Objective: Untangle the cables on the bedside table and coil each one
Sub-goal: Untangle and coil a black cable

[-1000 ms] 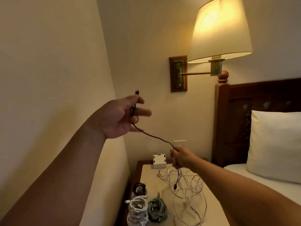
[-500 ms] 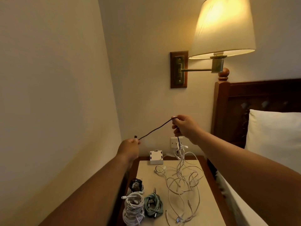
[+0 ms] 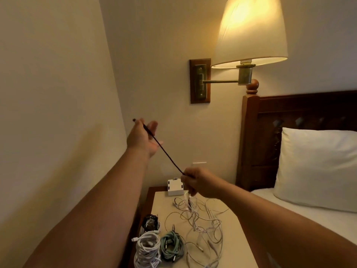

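Item: bedside table [image 3: 238, 240], cream top, dark wood rim.
- Near-left corner, 7 o'clock: white coil [image 3: 147, 248], touching the green coil [image 3: 172, 246] at its 3 o'clock. The black coil [image 3: 151, 223] lies just beyond, close to the left edge.
- Centre to 5 o'clock: tangle of white cables [image 3: 201, 219], loose loops. The bare top lies between it and the right edge.
- Far edge, 12 o'clock: white box [image 3: 175, 187].
- Above the far edge: right hand [image 3: 198, 182], fingers curled round the black cable [image 3: 164, 149], which is taut towards 11 o'clock.
- Higher: left hand [image 3: 142, 138] pinching that cable near its plug (other fingers loose), in open air close to the wall corner.
- Beyond: lit lamp [image 3: 251, 29]. The headboard [image 3: 289, 132] and pillow [image 3: 316, 167] are at 3 o'clock.
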